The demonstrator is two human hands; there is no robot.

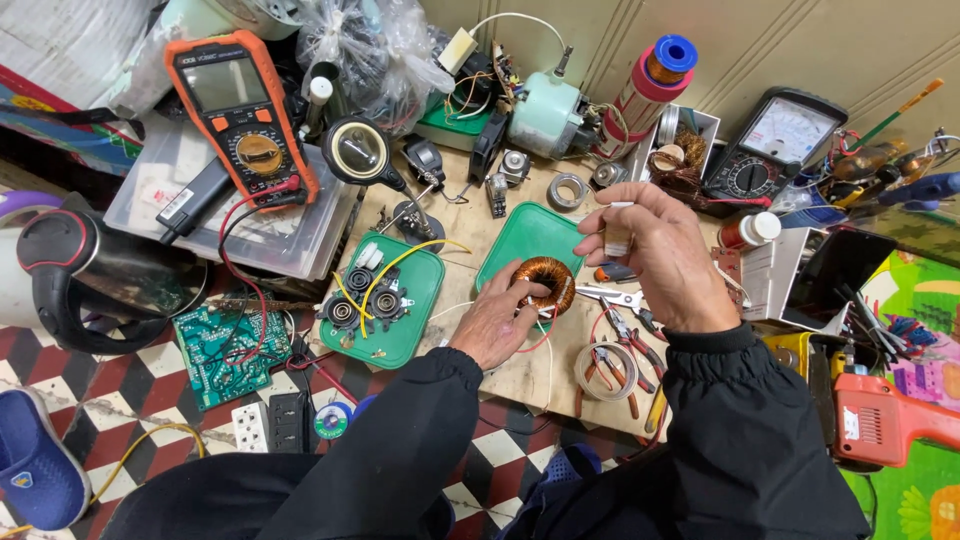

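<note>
My left hand (497, 322) rests on the copper coil ring (545, 281), fingers curled over its near-left edge and gripping it. The coil sits on the wooden surface (520, 375) at the near edge of the green lid (525, 240), which I take as my landmark. My right hand (655, 255) is raised just right of that lid, thumb and fingers pinched on a small pale piece (618, 238); I cannot tell what it is. Left of the green lid lies a green tray (405, 335) with black parts and yellow wires. Right of the lid and near the coil lie pliers (625, 330) and a tape roll (605, 370). Far left of the lid, an orange multimeter (243, 115) leans on a clear box.
</note>
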